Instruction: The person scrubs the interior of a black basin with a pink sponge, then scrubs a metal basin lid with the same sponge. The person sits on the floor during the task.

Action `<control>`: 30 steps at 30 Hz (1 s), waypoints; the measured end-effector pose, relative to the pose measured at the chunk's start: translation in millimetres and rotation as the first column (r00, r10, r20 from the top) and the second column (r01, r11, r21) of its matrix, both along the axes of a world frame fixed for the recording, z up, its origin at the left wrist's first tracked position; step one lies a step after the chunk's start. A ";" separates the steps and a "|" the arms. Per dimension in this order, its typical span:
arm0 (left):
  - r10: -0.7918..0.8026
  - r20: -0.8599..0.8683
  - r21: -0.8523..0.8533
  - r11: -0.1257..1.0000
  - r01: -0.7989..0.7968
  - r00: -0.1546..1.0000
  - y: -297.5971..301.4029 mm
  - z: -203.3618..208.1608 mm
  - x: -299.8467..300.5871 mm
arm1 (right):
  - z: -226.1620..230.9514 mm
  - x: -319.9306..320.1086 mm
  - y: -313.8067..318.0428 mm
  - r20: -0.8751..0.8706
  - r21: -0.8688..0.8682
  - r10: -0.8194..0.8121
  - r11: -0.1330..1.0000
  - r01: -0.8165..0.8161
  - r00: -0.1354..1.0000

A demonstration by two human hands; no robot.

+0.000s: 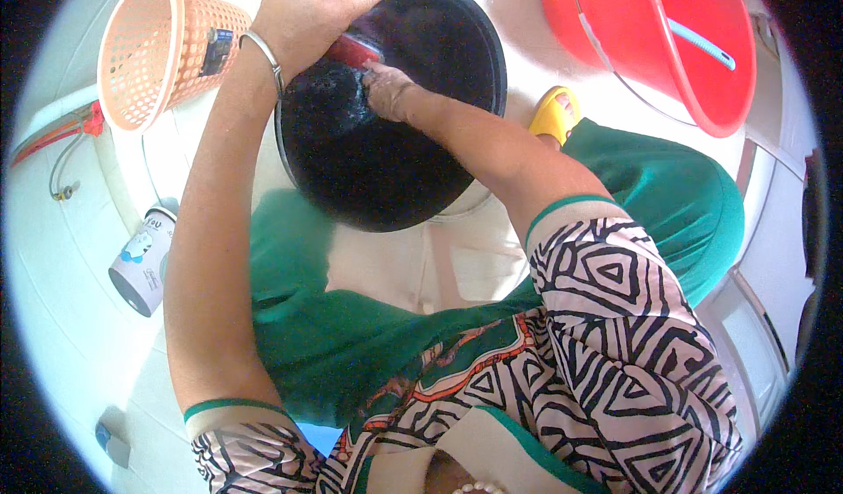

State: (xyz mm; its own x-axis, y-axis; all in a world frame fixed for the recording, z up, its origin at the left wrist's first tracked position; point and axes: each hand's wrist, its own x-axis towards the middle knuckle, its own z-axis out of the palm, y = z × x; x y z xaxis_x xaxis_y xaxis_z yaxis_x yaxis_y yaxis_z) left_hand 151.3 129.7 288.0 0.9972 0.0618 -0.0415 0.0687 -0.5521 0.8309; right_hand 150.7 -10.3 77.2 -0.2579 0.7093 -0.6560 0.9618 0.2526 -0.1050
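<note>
A round black bucket (369,173) is in front of me, its mouth facing up toward me. My left hand (312,11) grips its rim at the far left side, thumb lying along the edge; a silver bangle sits on that wrist. Inside the bucket, my right hand (391,93) is closed on a red scrubbing brush (354,51), pressed near the inner wall. Its bristles, if any, are hidden. Whitish suds or wet streaks show on the black surface around the brush and fingers.
A peach perforated basket (136,55) lies tipped at the far left. Below it stands a pale tumbler-shaped bin (143,261). At the far right is a red bucket (650,20) with a wire handle and a light-blue handled tool (702,44) inside. My yellow slipper (555,115) is beside the black bucket.
</note>
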 end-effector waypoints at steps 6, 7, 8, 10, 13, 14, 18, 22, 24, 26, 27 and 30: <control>0.000 -0.004 -0.001 1.000 0.000 1.000 -5.1 -3.8 2.0 | 4.3 -31.8 2.6 0.176 0.048 -0.268 0.963 0.264 0.947; 0.010 0.000 -0.031 0.999 -0.010 1.000 -5.7 -3.0 2.6 | 2.6 -38.4 6.6 0.243 0.080 -0.276 0.961 0.264 0.930; 0.022 0.002 -0.061 0.998 -0.022 1.000 -6.2 -1.9 2.7 | 0.2 -46.1 11.7 0.053 0.032 -0.292 0.956 0.290 0.955; 0.024 0.009 -0.029 0.999 -0.024 1.000 -6.7 0.1 2.1 | -6.1 -62.4 22.0 -0.303 -0.154 -0.459 0.888 0.432 0.835; 0.001 0.028 0.103 0.995 -0.003 1.000 -6.2 1.9 0.8 | -17.7 -75.7 33.0 -0.610 -0.306 -0.664 0.701 0.644 0.433; -0.003 0.033 0.105 0.994 -0.001 0.999 -6.4 1.9 0.6 | -20.9 -74.7 32.1 -0.697 -0.318 -0.649 0.661 0.680 0.305; 0.031 0.014 -0.071 0.997 -0.030 0.999 -9.6 0.0 1.0 | -25.7 -42.8 8.1 -0.377 -0.097 -0.416 0.906 0.411 0.828; 0.033 0.026 0.082 0.996 -0.035 0.999 -11.1 -0.8 1.2 | -4.1 -28.3 5.3 -0.318 -0.167 -0.499 0.866 0.471 0.806; 0.018 0.040 0.053 0.998 -0.020 0.999 -11.1 -0.7 1.1 | 11.9 -42.9 15.6 -0.453 -0.350 -0.640 0.768 0.536 0.621; 0.019 0.049 0.059 0.998 -0.022 0.999 -10.5 -0.3 1.2 | 23.1 -60.5 32.2 -0.595 -0.339 -0.622 0.769 0.543 0.509; 0.017 0.052 0.060 0.998 -0.021 0.998 -10.2 -0.3 1.3 | 25.3 -67.6 39.2 -0.660 -0.466 -0.717 0.626 0.625 0.226; 0.028 -0.008 0.070 0.997 -0.028 1.000 -8.4 -0.3 1.7 | 22.0 -82.7 47.9 -0.564 -0.800 -0.622 0.248 0.546 -0.544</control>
